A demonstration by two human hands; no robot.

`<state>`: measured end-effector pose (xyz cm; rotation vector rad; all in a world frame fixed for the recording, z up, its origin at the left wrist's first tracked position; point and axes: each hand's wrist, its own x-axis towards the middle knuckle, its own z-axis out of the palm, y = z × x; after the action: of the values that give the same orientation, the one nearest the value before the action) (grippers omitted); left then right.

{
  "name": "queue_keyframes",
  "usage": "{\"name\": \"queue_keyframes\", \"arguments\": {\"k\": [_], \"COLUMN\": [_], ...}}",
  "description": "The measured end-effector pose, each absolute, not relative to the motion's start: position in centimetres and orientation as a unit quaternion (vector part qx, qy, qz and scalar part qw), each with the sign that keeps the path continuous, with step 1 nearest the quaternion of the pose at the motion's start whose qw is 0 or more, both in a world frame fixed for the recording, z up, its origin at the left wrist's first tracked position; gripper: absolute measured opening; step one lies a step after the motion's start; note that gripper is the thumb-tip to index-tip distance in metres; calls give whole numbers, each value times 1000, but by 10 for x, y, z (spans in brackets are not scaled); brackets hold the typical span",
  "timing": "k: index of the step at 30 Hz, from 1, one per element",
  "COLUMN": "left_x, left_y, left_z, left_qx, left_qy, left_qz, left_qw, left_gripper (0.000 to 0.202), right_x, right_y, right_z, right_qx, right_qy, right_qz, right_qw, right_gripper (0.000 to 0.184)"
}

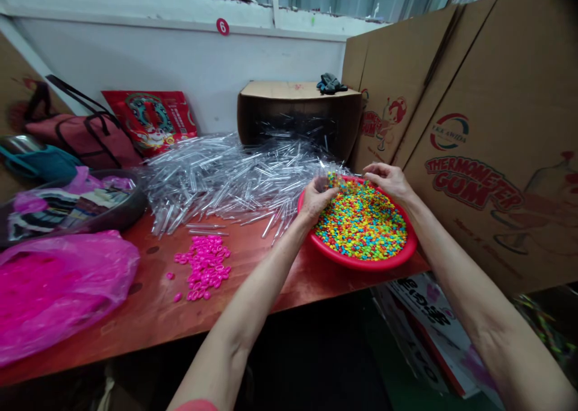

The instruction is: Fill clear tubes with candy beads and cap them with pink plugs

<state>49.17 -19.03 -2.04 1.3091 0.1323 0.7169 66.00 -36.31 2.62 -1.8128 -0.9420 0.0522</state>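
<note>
A red basin filled with small multicoloured candies stands at the table's right front edge. My left hand is at the basin's left rim, its fingers curled around clear plastic tubes that show coloured candies at their ends. Over the back right rim, my right hand has its fingers bent and drawn together; what lies in them is too small to make out. Behind the basin spreads a large pile of clear plastic tubes. Small pink caps lie loose on the table to the left.
A pink plastic bag of caps lies at left, with a dark basin of cloths behind it. An open cardboard box with gloves on top stands at the back. Tall printed cartons line the right side.
</note>
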Motion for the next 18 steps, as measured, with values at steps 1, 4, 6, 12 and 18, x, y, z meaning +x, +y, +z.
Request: {"name": "queue_keyframes", "arguments": {"k": [1, 4, 6, 12, 18], "left_x": [491, 486, 484, 482, 481], "left_y": [-192, -196, -199, -200, -199], "left_z": [-18, -11, -6, -3, -5], "left_qx": [595, 597, 603, 628, 639], "left_qy": [42, -3, -16, -40, -47], "left_qz": [312, 265, 240, 216, 216], "left_qw": [740, 758, 760, 747, 737], "left_gripper": [36, 40, 43, 42, 39], "right_x": [654, 630, 614, 586, 581], "right_y": [-365, -367, -364, -349, -347], "right_z": [32, 46, 50, 51, 54], "right_qx": [-749, -720, -700, -682, -684], "right_qy": [-389, -419, -448, -458, -449], "right_qz": [24, 84, 131, 149, 152], "right_qw": [535, 546, 541, 550, 555], "right_gripper": [38, 41, 42, 41, 37]}}
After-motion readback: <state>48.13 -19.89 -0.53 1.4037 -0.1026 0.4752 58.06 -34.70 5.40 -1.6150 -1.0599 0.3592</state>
